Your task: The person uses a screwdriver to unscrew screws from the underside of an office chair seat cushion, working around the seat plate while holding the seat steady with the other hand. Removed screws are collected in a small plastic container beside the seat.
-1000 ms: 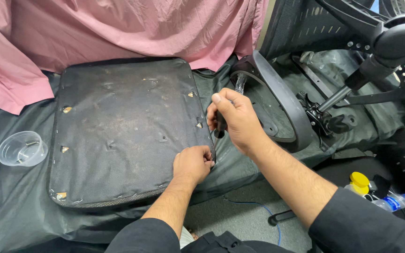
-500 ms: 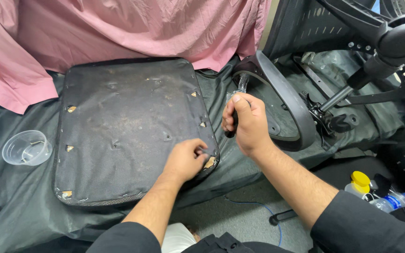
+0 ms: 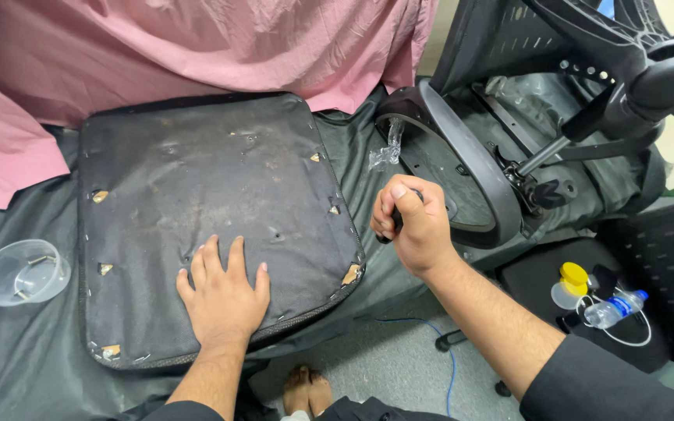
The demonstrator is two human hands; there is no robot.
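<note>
Left hand [image 3: 224,292] flat on seat pad [image 3: 212,210], fingers released. Right hand [image 3: 415,222], beside pad's right edge, clenched on dark tool handle [image 3: 390,226]. Risk: pad may slide on slack cloth; tool could slip.

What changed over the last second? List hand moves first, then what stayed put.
The left hand left the cushion's right edge and now lies flat on the seat cushion. The right hand drew back toward the person, fist closed on a dark tool handle. Cushion, plastic cup and chair base stayed put.

Pink cloth [image 3: 196,39] drapes behind; grey floor [image 3: 384,366] shows below.
</note>
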